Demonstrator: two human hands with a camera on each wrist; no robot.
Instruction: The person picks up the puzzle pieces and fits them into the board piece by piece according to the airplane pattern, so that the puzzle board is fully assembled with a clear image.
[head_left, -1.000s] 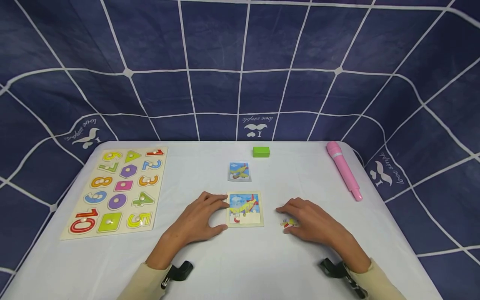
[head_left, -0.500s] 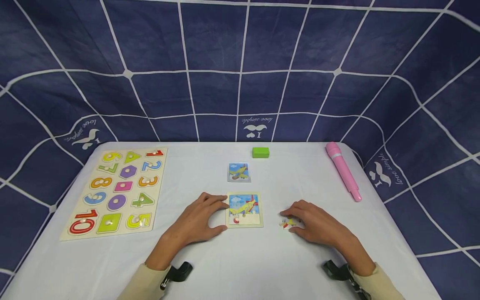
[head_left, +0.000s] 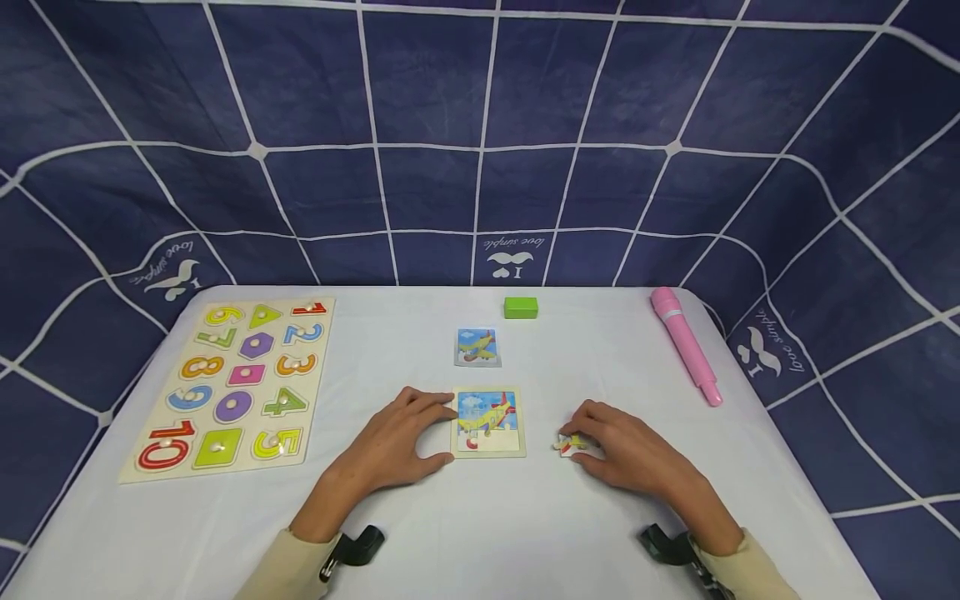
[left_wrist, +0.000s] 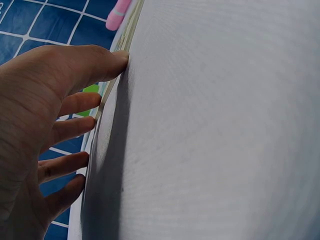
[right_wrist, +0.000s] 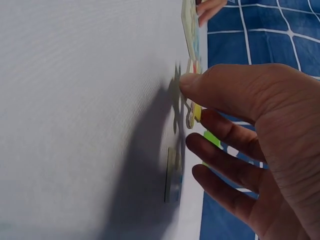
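Note:
In the head view a square puzzle tray (head_left: 522, 433) shows a yellow airplane picture with a pale gap along its lower part. My left hand (head_left: 397, 437) rests beside it, thumb and fingertips touching its left edge. To the tray's right, my right hand (head_left: 626, 446) pinches a small jigsaw piece (head_left: 567, 447) between thumb and index finger. In the right wrist view that piece (right_wrist: 192, 112) stands apart from its shadow on the cloth. Lower in that view a flat piece (right_wrist: 171, 175) lies on the table; its kind is hard to tell.
Behind the tray lies a small airplane picture card (head_left: 477, 347), with a green block (head_left: 521, 308) farther back. A number-and-shape board (head_left: 318, 400) covers the left side. A pink microphone-shaped toy (head_left: 688, 346) lies at the right. Dark blue checked cloth surrounds the white table.
My right hand has closed its thumb and index finger on the jigsaw piece and moved it slightly left. The left hand and the tray stay where they were.

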